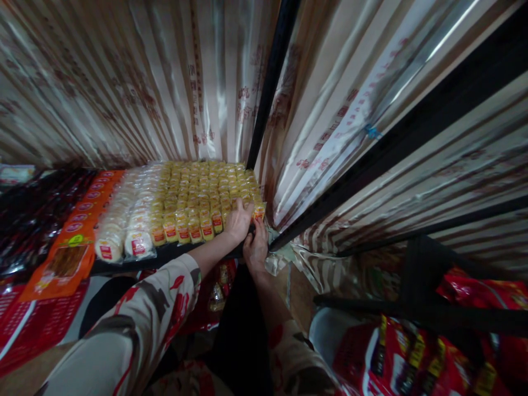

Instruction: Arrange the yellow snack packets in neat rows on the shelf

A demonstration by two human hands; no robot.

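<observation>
Small yellow snack packs point(193, 201) with red labels stand in tight rows on a dark shelf point(165, 254). At their front right corner, my left hand point(239, 221) reaches over the packs with bent fingers closed on the end of the row. My right hand point(256, 246) is just beside it, lower and to the right, its fingers against the front of the corner snack pack point(259, 210). Both hands appear to grip this pack; the fingers partly hide it. White round wrapped packs point(138, 242) line up left of the yellow ones.
Orange bags point(68, 247) and dark shiny packs point(37, 214) lie farther left. A red basket point(41, 324) sits below. Black shelf posts point(274, 82) rise before a printed, pleated curtain point(165, 82). Red packets point(412, 357) fill the lower right.
</observation>
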